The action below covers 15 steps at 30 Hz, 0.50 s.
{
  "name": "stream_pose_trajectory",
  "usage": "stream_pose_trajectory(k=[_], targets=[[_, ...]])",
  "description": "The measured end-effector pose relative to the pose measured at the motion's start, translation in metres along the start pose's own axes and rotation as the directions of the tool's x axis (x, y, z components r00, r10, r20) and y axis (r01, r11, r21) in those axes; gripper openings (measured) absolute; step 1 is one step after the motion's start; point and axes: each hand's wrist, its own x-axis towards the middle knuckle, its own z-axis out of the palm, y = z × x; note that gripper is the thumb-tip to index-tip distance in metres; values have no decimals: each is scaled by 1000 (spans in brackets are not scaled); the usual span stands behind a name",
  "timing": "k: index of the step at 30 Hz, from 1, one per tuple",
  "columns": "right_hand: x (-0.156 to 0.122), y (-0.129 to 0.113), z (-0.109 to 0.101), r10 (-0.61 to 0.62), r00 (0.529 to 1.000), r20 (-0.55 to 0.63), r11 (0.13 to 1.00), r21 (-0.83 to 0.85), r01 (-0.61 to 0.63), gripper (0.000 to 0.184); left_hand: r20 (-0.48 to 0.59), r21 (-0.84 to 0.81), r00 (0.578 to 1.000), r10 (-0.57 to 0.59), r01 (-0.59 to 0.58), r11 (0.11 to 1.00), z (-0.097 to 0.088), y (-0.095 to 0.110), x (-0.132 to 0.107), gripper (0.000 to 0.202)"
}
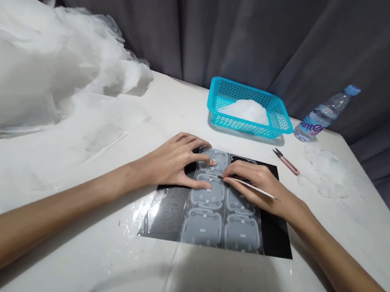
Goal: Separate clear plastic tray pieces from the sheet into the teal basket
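Observation:
A black sheet [279, 236] lies flat on the white table, with a clear film strip of pale grey rounded-square pieces [203, 229] over it, in two columns. My left hand [184, 162] rests on the strip's upper left, palm down, fingers spread and fingertips pressing the pieces. In my right hand [256, 182] a thin white stick-like tool [258, 190] is pinched, its dark tip against the strip between the upper pieces. The tool's exact kind cannot be made out. One space at the strip's upper right shows black beneath, partly covered by my right hand.
Behind the sheet stands a blue perforated basket [213, 118] holding a white pile [248, 110]. Thread snips [286, 162] and a water bottle [320, 119] are to the right, near clear film scraps [329, 175]. A large heap of translucent film [42, 69] covers the left side.

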Motion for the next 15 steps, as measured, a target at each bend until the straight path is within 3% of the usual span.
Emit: stream_pose_trajectory(k=[8,15], targets=[[-2,2,-13,74,997,-19,986,148,-70,11,-6,-47,1000,-20,20,999,2,-2,-2,65],[3,9,-2,39,999,-12,985,171,-37,12,-7,-82,999,-31,31,996,3,-3,-3,63]])
